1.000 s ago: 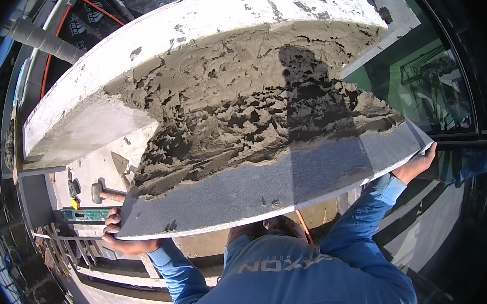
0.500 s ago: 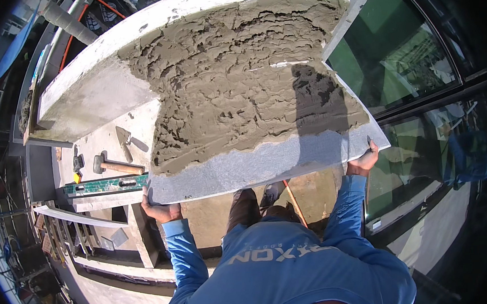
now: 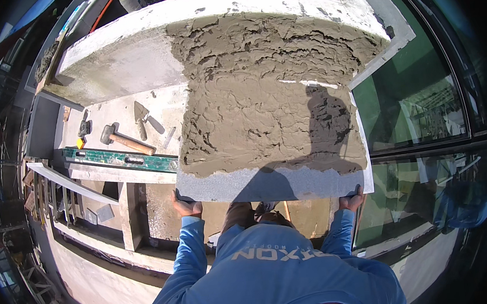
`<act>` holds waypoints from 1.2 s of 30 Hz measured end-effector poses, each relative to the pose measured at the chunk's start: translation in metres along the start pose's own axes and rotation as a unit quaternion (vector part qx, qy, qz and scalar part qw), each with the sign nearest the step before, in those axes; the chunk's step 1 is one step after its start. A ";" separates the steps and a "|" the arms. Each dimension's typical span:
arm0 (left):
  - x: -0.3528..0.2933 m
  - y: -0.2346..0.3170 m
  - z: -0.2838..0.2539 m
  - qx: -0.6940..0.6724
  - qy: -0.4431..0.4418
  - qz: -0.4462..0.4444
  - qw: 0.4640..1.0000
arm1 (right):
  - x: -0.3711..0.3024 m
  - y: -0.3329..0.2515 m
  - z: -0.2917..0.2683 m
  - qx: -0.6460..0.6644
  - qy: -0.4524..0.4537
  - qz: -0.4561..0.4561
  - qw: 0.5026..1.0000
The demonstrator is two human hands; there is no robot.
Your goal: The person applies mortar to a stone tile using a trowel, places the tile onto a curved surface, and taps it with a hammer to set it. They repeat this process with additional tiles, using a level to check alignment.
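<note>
A wide grey stone slab (image 3: pixel 328 178) lies in front of me, its near strip bare and the rest under rough, wet mortar (image 3: pixel 247 123). My left hand (image 3: pixel 187 206) is closed on the slab's near left corner, the palm below and the thumb at the edge. At the near right corner, my right hand (image 3: pixel 351 202) grips the edge the same way, with its fingers partly hidden underneath. The mortar also coats the low wall behind, and a thin white strip (image 3: pixel 319 84) shows through it. Shadows fall across the slab and mortar.
Left of the slab, a green spirit level (image 3: pixel 104 158), a mallet (image 3: pixel 125 140), a pointed trowel (image 3: pixel 141 119) and a small black-and-yellow tool (image 3: pixel 83 129) lie on the pale ledge (image 3: pixel 163 107). A white-topped wall (image 3: pixel 131 29) runs behind. Dark-framed glass (image 3: pixel 423 103) stands close on the right.
The slab's near edge has gone from slanting up at the right to nearly level, and looks lower and farther away. Both hands keep their hold. My view has shifted too.
</note>
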State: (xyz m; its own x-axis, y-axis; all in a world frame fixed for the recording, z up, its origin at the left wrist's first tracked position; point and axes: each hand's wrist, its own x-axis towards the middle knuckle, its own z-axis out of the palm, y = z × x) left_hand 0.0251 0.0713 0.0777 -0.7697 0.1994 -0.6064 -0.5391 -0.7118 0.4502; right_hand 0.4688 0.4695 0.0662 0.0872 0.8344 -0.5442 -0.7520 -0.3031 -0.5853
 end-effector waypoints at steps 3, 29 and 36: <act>0.020 -0.012 -0.020 -0.012 0.029 0.013 0.999 | 0.026 0.010 -0.034 0.006 0.008 0.025 1.000; 0.064 -0.040 -0.070 0.104 0.234 0.017 0.966 | 0.058 0.040 -0.071 -0.004 0.116 0.056 0.992; 0.064 -0.008 -0.067 0.564 0.389 0.183 0.705 | 0.050 0.039 -0.065 -0.119 0.123 0.072 0.983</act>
State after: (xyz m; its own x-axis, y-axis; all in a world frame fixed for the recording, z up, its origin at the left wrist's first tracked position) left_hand 0.0031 0.0443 -0.0091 -0.7436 -0.6014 -0.2923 -0.6197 0.4557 0.6389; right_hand 0.4862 0.4699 -0.0227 0.1690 0.6476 -0.7430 -0.5967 -0.5327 -0.6001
